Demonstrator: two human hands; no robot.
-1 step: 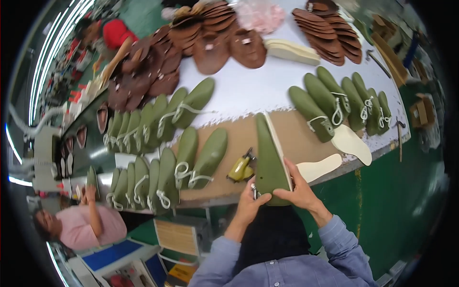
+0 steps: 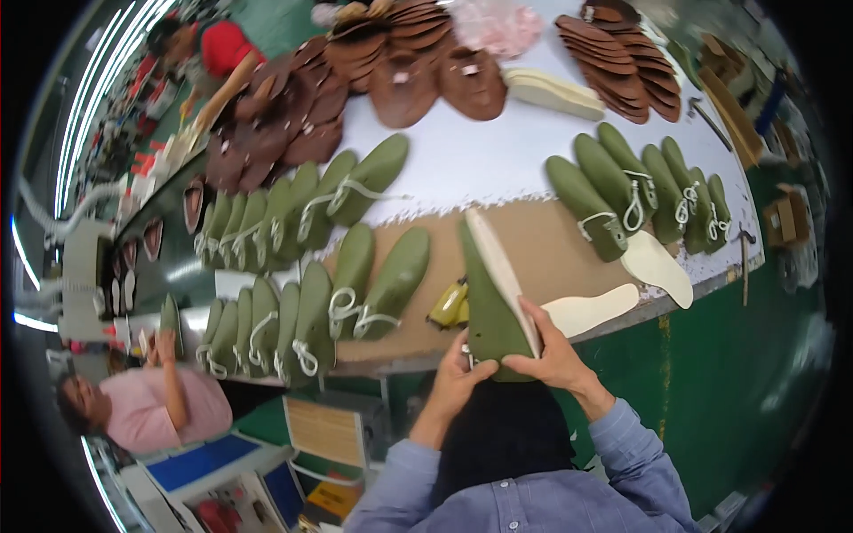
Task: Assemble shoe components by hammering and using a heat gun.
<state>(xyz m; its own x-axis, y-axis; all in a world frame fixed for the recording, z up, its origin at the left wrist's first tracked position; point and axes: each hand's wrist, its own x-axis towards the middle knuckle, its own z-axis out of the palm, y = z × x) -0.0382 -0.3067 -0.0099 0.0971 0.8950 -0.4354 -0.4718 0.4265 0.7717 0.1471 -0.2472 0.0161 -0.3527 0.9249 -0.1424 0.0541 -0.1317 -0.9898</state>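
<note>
A green shoe last is held upright over the table's near edge, its toe pointing away from me. Along its right side lies a cream insole. My left hand is closed around the heel end from the left, its thumb on the last. My right hand grips the other side, with fingers behind the insole and the thumb against the last. Just left of the last, a yellow-green tool lies on the brown board, partly hidden. Two loose cream insoles rest right of my hands.
Rows of green lasts with white cords stand at left, and more lasts at right. Brown leather uppers are piled at the back. A hammer lies at the right edge. One person in pink works at left, another in red farther back.
The last has turned in my hands, so more of the insole's face shows. Its toe has shifted slightly left, covering more of the yellow-green tool. The whole view has shifted a little.
</note>
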